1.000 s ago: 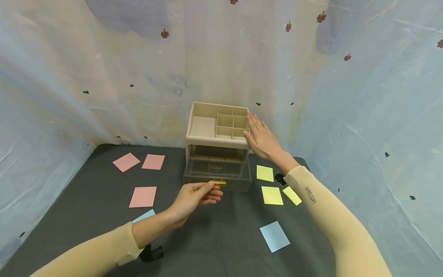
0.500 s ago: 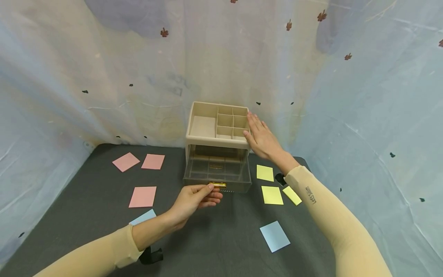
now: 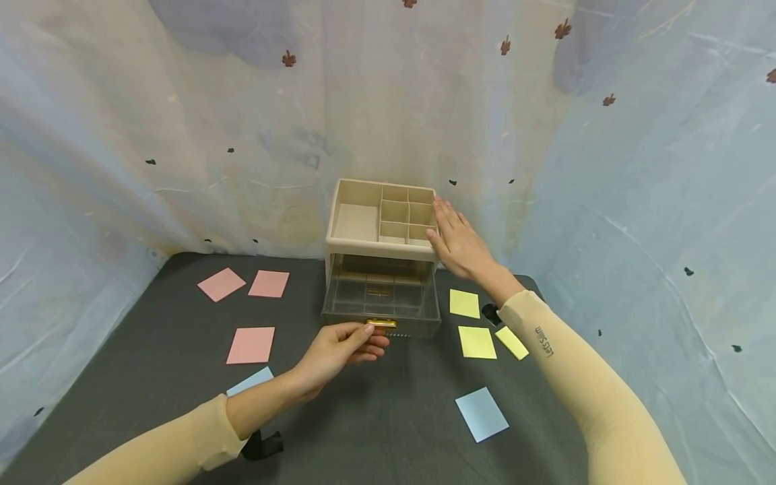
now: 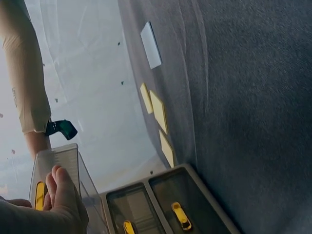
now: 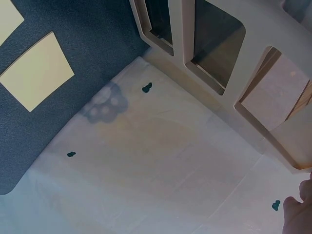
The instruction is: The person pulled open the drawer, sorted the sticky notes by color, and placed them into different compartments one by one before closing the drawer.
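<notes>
A beige organizer [image 3: 382, 250] with a divided top tray stands at the back of the table. Its transparent upper drawer [image 3: 345, 296] is pulled out toward the viewer. The left hand [image 3: 324, 357] pinches the gold handle [image 3: 382, 323] at the drawer's front between thumb and fingers. In the left wrist view, the left hand [image 4: 63, 204] lies over the drawer front beside the gold handle [image 4: 40, 195]. Straight fingers of the right hand [image 3: 463, 249] rest against the organizer's top right edge. The right wrist view catches part of the right hand [image 5: 298, 212] beside the organizer frame [image 5: 187, 44].
Pink notes [image 3: 250, 345] lie on the table's left side, with a blue note [image 3: 251, 379] partly behind the left forearm. Yellow notes [image 3: 477, 342] and another blue note [image 3: 481, 414] lie on the right. A patterned curtain [image 3: 388, 101] hangs behind the table.
Compared with a second ago, the drawer front and the left hand at its handle have shifted very slightly toward the viewer. The right hand has stayed in place.
</notes>
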`<control>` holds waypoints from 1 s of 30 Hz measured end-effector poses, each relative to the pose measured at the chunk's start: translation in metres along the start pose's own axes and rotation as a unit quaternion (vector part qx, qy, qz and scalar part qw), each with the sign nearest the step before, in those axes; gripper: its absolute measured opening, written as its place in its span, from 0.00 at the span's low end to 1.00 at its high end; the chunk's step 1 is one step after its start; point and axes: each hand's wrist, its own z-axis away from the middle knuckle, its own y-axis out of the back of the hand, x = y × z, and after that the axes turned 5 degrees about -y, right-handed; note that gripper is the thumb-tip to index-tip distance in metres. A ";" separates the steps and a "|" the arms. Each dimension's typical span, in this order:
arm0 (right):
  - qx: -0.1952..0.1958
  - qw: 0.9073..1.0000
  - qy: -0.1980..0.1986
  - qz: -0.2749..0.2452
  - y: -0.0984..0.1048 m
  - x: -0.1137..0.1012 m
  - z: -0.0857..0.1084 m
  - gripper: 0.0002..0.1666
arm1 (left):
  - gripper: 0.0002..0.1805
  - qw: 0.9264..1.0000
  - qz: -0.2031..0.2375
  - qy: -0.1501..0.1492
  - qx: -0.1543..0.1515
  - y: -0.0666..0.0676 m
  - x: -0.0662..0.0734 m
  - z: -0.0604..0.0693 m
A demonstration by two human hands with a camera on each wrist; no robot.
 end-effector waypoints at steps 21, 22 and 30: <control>0.002 1.000 0.003 -0.001 -0.002 0.000 0.000 0.43 | 0.21 0.967 -0.217 -0.131 -0.032 0.027 0.005 0.033; 0.003 1.000 0.003 -0.001 -0.002 0.001 0.000 0.43 | 0.21 0.963 -0.230 -0.139 -0.029 0.029 0.004 0.035; 0.001 1.000 0.005 -0.002 -0.002 0.001 -0.001 0.44 | 0.21 0.912 -0.364 -0.190 0.008 0.045 -0.004 0.052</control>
